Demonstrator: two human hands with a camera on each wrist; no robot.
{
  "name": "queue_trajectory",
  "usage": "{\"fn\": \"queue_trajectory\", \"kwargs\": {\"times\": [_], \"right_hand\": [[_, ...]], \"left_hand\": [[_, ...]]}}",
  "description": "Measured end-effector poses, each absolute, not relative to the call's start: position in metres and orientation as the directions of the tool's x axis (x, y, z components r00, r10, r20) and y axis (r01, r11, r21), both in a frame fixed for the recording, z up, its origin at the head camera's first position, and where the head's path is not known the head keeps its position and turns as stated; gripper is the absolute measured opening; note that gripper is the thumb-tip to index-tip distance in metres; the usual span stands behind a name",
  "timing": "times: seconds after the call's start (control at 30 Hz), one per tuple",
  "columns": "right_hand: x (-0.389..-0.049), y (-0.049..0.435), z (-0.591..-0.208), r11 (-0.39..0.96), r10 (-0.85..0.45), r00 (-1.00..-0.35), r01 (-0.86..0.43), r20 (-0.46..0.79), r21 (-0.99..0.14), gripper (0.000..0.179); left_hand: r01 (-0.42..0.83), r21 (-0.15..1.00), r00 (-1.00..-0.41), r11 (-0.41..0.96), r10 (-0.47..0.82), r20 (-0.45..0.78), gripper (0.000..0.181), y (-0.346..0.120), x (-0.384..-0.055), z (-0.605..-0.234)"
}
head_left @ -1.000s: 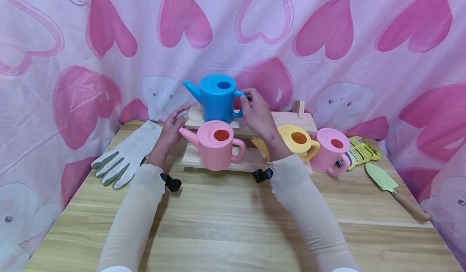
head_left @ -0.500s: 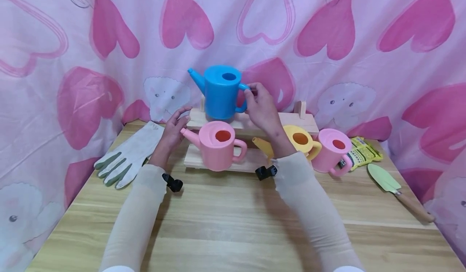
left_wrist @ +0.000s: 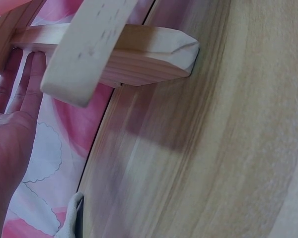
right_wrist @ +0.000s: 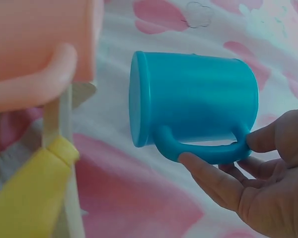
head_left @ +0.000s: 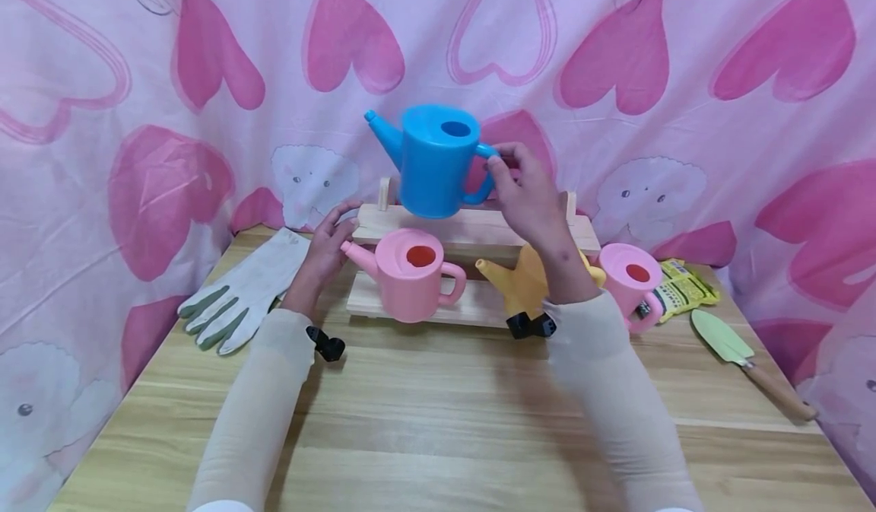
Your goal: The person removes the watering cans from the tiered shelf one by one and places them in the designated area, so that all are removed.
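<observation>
My right hand (head_left: 534, 200) pinches the handle of a blue watering can (head_left: 438, 166) and holds it upright above the upper board of a two-tier wooden rack (head_left: 472, 227). In the right wrist view the thumb and fingers of the right hand (right_wrist: 268, 183) are round the blue can's handle (right_wrist: 203, 151). My left hand (head_left: 325, 249) touches the left end of the upper board, its fingers fairly straight in the left wrist view. A pink watering can (head_left: 411, 284) and a yellow one (head_left: 516, 280) stand on the lower board; my right forearm partly covers the yellow can.
Another pink watering can (head_left: 619, 276) stands right of the rack, by a yellow packet (head_left: 684, 287). A green trowel (head_left: 722, 335) with a wooden handle lies at the table's right. White and green gloves (head_left: 246, 291) lie at the left. A heart-patterned curtain (head_left: 424, 33) hangs behind.
The blue watering can has risen off the upper board and shifted right with my right hand. My left hand stays at the board's left end.
</observation>
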State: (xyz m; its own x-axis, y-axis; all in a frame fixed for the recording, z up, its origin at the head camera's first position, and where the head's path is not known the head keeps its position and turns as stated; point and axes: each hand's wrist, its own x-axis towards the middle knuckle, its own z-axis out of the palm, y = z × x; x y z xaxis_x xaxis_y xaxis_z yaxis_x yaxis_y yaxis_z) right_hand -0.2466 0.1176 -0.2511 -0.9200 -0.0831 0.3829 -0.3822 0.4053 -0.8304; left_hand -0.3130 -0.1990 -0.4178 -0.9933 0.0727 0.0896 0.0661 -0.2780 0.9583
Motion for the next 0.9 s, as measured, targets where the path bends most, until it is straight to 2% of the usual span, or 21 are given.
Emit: {"fn": "queue_trajectory", "kwargs": {"times": [0.17,0.47,0.73,0.9], "right_hand": [[-0.232,0.141,-0.243,0.373,-0.076,-0.926,-0.371,0.37,-0.851,0.033],[-0.191,0.179,-0.236,0.397,-0.016,-0.937,-0.327,0.35,-0.858,0.041],[-0.156,0.215,-0.251,0.474,-0.041,-0.916,-0.37,0.4,-0.799,0.036],[-0.133,0.236,-0.263,0.506,-0.066,-0.922,-0.36,0.381,-0.784,0.034]], "left_hand": [[0.072,0.958,-0.993,-0.278,0.072,0.095,0.044,-0.198,-0.314,-0.417],[0.077,0.955,-0.992,-0.287,0.074,0.102,0.049,-0.199,-0.314,-0.417],[0.078,0.959,-0.991,-0.272,0.081,0.103,0.048,-0.201,-0.315,-0.416],[0.076,0.957,-0.992,-0.281,0.075,0.101,0.048,-0.201,-0.315,-0.416]]}}
